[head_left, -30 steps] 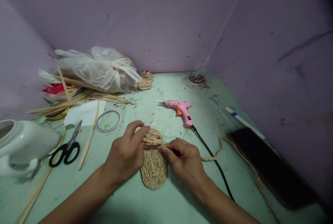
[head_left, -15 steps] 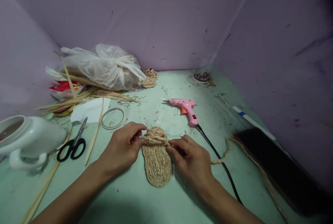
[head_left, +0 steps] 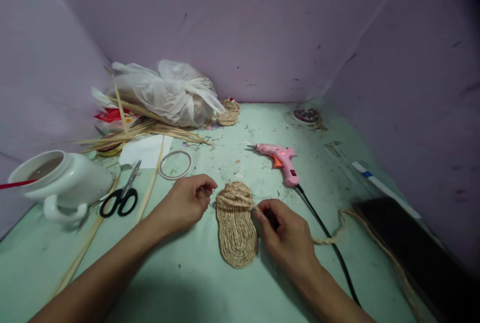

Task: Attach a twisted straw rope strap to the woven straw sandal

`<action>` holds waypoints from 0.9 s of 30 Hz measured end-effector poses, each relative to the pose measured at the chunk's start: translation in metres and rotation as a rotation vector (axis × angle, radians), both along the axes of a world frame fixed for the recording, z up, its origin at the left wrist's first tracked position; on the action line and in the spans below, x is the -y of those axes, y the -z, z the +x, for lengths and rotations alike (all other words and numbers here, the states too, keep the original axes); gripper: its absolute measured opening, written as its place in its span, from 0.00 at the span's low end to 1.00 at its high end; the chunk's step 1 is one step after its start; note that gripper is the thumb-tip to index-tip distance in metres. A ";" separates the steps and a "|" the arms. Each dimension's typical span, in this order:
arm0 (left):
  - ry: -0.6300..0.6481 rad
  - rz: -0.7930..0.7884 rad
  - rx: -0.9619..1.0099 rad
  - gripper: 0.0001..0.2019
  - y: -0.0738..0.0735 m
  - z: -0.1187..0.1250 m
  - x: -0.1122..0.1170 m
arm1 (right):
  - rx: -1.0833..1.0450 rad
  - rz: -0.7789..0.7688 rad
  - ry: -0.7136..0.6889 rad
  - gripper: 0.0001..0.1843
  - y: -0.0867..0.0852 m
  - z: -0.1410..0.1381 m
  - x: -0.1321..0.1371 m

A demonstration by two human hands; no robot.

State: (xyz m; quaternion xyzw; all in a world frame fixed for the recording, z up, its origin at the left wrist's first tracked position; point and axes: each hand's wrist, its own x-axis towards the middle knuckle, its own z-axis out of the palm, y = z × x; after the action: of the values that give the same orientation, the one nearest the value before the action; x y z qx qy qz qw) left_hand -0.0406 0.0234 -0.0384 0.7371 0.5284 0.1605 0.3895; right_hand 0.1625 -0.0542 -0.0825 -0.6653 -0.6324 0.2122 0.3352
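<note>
A small woven slipper [head_left: 237, 233] of coiled straw braid lies flat on the table in front of me, its strap across the upper part. My right hand [head_left: 287, 230] pinches a braided straw cord [head_left: 327, 240] at the strap's right edge, and the cord trails out to the right behind the hand. Left of the slipper, a small gap away, is my left hand [head_left: 191, 200]. Its fingers are curled, thumb and index tips apart, and nothing shows between them. A pink glue gun [head_left: 279, 158] lies beyond my right hand, its switch lit.
Scissors [head_left: 122, 198], a tape ring [head_left: 175, 165] and a white mug [head_left: 80, 180] stand or lie left. Behind are a plastic bag [head_left: 176, 93], straw strips [head_left: 180, 132] and a small woven piece [head_left: 228, 113]. A dark phone-like slab [head_left: 405, 248] and black cable [head_left: 341, 263] lie right.
My left hand has come off the slipper's left edge and its fingers have parted. My right hand keeps its pinch on the cord. The whole view has shifted, with things appearing farther right.
</note>
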 end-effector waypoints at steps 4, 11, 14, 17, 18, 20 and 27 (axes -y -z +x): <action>-0.016 -0.070 0.023 0.06 0.002 0.001 0.000 | 0.013 0.034 -0.026 0.09 0.002 -0.001 -0.001; 0.041 0.094 0.049 0.04 -0.006 0.007 0.004 | -0.039 0.024 -0.042 0.09 0.002 -0.001 0.001; 0.049 0.131 0.011 0.05 -0.003 0.006 0.003 | -0.078 -0.010 -0.037 0.11 0.004 -0.001 0.002; 0.031 0.075 0.006 0.11 0.001 0.004 0.001 | -0.102 -0.029 -0.022 0.14 0.006 -0.002 0.002; 0.032 0.056 0.011 0.12 0.002 0.003 0.001 | -0.106 -0.031 -0.018 0.15 0.006 -0.003 0.002; 0.043 0.035 0.024 0.12 0.005 0.004 0.001 | -0.102 -0.029 -0.007 0.15 0.007 -0.004 0.001; 0.056 0.015 0.024 0.05 0.004 0.004 0.004 | -0.035 -0.008 0.004 0.16 0.006 -0.006 -0.001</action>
State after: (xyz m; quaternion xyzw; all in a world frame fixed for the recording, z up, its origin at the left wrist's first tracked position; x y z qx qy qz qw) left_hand -0.0368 0.0190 -0.0420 0.7525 0.5017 0.1622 0.3947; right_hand 0.1562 -0.0533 -0.0882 -0.6641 -0.6244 0.2256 0.3438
